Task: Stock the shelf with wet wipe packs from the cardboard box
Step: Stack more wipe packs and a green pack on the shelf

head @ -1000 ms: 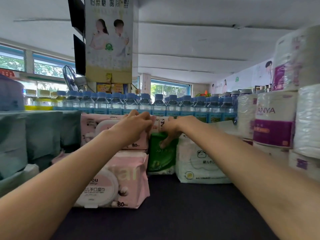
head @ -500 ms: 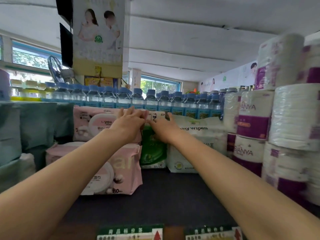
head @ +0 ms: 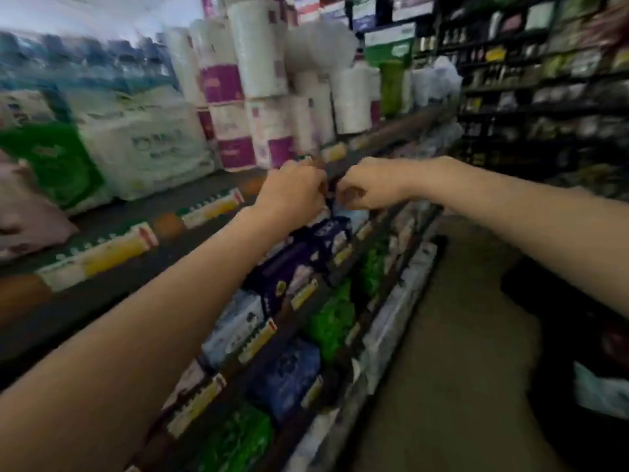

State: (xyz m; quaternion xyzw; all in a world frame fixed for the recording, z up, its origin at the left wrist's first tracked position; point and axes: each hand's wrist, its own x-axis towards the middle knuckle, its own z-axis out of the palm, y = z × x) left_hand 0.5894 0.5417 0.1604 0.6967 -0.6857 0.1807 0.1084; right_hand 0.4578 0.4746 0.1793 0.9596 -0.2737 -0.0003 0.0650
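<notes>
Stocking appears well along, with packs on the top shelf and both hands off them.

Pink (head: 23,206), green (head: 58,161) and white wet wipe packs (head: 146,144) sit side by side on the top shelf (head: 143,229), beside stacked paper rolls (head: 258,56). The left hand (head: 292,195) and right hand (head: 371,185) hover close together past the shelf edge, fingers curled; the blur hides whether they hold anything. No cardboard box is in view, so what remains to stock cannot be judged.
</notes>
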